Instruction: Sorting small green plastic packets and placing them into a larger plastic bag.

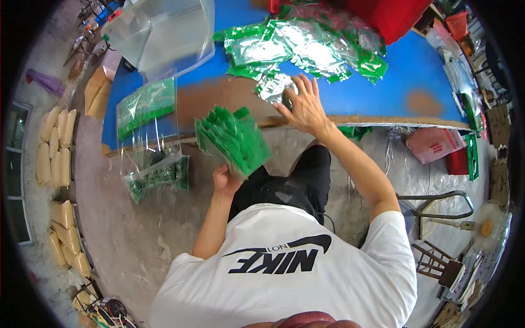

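Observation:
In my left hand [225,181] is a thick, fanned stack of green and clear plastic packets [229,139], gripped at its lower end in front of the table edge. My right hand [306,109] reaches over the table with fingers apart, at a shiny silver packet [269,86] near the front edge. Whether the fingertips press on that packet, I cannot tell. Just beyond lies a spread heap of glossy green-edged packets [295,46]. To the left, a clear plastic bag [158,131] with green packets inside hangs over the table edge.
The blue table [399,90] has a worn brown front edge. A translucent plastic bin [169,38] stands at the far left, a red cloth or bag [391,16] at the back. A metal-framed seat [437,203] and a fan [485,227] stand at right; stacked tan sacks [56,145] lie at left.

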Available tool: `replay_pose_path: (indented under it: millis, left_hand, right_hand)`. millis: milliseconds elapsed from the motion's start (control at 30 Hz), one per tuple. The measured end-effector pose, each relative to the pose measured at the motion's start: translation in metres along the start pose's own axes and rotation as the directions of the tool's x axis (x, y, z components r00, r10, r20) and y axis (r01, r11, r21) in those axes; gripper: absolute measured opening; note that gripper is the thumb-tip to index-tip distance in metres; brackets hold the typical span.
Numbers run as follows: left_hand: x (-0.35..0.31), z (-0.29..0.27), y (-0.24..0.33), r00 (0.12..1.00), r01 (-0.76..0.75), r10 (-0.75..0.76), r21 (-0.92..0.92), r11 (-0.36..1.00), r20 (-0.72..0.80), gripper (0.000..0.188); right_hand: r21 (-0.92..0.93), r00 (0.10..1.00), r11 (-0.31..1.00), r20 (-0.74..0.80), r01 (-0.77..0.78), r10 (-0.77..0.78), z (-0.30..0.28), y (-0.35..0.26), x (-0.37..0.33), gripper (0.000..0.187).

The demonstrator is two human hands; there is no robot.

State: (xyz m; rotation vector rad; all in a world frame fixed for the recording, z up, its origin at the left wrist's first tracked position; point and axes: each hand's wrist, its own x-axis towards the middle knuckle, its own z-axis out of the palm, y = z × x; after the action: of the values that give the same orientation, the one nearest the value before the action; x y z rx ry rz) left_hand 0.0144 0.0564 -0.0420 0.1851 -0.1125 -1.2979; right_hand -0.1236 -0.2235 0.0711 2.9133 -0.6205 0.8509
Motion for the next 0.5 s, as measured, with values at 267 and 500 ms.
replay_pose_path:
  millis: [267, 500]
  left_hand:
    - [0.025, -0.004, 0.000, 1.000, -0.007, 0.005, -0.083, 0.997, -0.020, 0.047]
    - [0.020, 0.064, 0.003, 0.930, -0.080, 0.235, 0.467, 0.881, -0.283, 0.053]
  right_hand:
    - [0.615, 0.965, 0.744, 0.154, -0.262, 0.212, -0.001, -0.044, 0.014, 0.040]
    - [0.715, 0.931, 0.624, 0.360, -0.314, 0.056, -0.026, -0.091, 0.017, 0.097]
